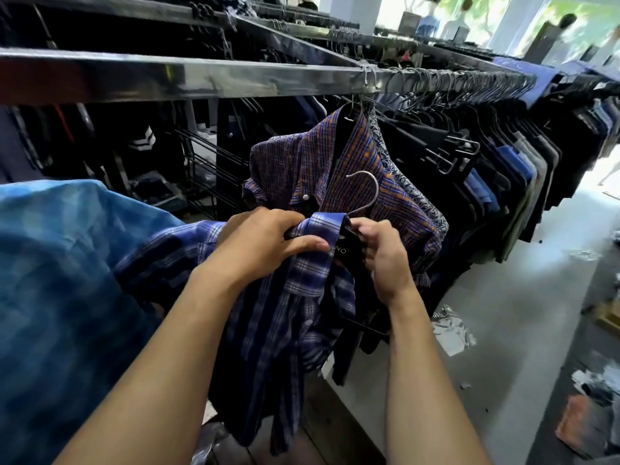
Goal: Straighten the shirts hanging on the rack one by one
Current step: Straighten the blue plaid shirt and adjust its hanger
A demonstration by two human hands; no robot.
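Note:
A blue and white plaid shirt (285, 317) is off the rail, on a black hanger (352, 250) whose metal hook (367, 191) points up. My left hand (268, 243) grips the shirt's collar and shoulder. My right hand (382, 250) pinches the hanger near its neck. Just behind them a purple and orange plaid shirt (335, 172) hangs from the steel rail (167, 77). Further right along the rail hangs a dense row of dark and blue shirts (496, 169).
A light blue tie-dye garment (60, 280) fills the lower left. Wire shelves (208, 169) stand behind the rail. Crumpled packaging (449, 330) and loose items (590, 414) lie on the grey floor at right. A second rack (587, 105) runs along the far right.

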